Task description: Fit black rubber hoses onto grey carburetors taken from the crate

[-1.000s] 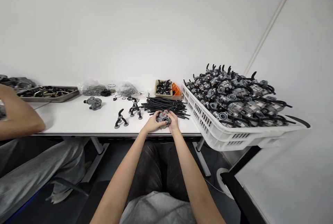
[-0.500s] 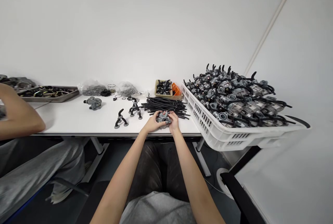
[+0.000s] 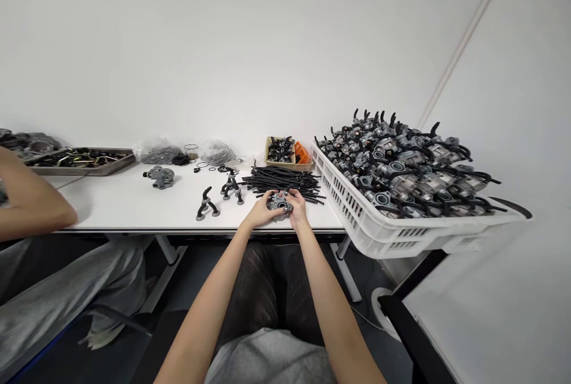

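Note:
A grey metal carburetor (image 3: 281,203) is held low over the table's front part, between my two hands. My left hand (image 3: 261,212) is wrapped round its left side. Against its right side, my right hand (image 3: 298,210) has thumb and fingers closed on it; whatever small part may be under those fingertips is too small to make out. Just behind lies a pile of black rubber hoses (image 3: 281,179). To the left, small branched black hose pieces with grey ends (image 3: 207,204) stand on the white tabletop (image 3: 116,202).
A white crate (image 3: 357,217) heaped with carburetors overhangs the table's right edge. Behind the hoses sits a beige tray (image 3: 289,166) of small parts. Another carburetor (image 3: 159,177) lies left, near bags of parts (image 3: 156,151) and a metal tray (image 3: 118,162). A co-worker's arm (image 3: 35,200) rests far left.
My right fingers have shifted slightly on the carburetor, which stays in place. The co-worker's arm at the left has moved a little lower.

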Motion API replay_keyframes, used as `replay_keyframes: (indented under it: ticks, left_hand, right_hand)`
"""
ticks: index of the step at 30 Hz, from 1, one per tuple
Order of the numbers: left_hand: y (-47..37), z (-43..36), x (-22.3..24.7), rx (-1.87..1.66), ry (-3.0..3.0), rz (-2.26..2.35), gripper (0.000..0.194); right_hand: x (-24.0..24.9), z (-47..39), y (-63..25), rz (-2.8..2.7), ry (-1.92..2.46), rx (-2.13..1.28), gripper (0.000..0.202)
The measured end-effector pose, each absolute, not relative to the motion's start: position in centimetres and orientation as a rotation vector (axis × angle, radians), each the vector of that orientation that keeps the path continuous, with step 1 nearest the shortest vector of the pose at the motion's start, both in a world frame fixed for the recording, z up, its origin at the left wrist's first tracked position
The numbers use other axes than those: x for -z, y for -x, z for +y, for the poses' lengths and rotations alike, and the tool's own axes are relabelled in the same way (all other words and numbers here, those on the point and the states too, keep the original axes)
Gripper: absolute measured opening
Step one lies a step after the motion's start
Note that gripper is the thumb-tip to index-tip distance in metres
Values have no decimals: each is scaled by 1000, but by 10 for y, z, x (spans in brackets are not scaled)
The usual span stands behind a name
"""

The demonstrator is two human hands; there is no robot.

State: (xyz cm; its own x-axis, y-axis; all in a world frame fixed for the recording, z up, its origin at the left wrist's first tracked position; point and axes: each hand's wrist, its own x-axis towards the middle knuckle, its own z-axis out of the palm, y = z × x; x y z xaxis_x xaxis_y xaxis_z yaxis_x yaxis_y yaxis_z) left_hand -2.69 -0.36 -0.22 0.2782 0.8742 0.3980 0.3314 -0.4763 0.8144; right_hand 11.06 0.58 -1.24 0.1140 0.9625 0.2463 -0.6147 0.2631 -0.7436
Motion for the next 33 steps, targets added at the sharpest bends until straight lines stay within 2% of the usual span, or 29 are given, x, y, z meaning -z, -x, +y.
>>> replay_keyframes:
  ticks: [13, 33]
  left_hand:
    - [27, -2, 3, -1136, -1942, 1086, 64]
    - [26, -5, 1, -1136, -1944, 1081, 60]
  right_hand:
    - [16, 9, -109, -865, 570, -1230, 29]
    - [8, 1, -113, -824, 516, -1246, 5]
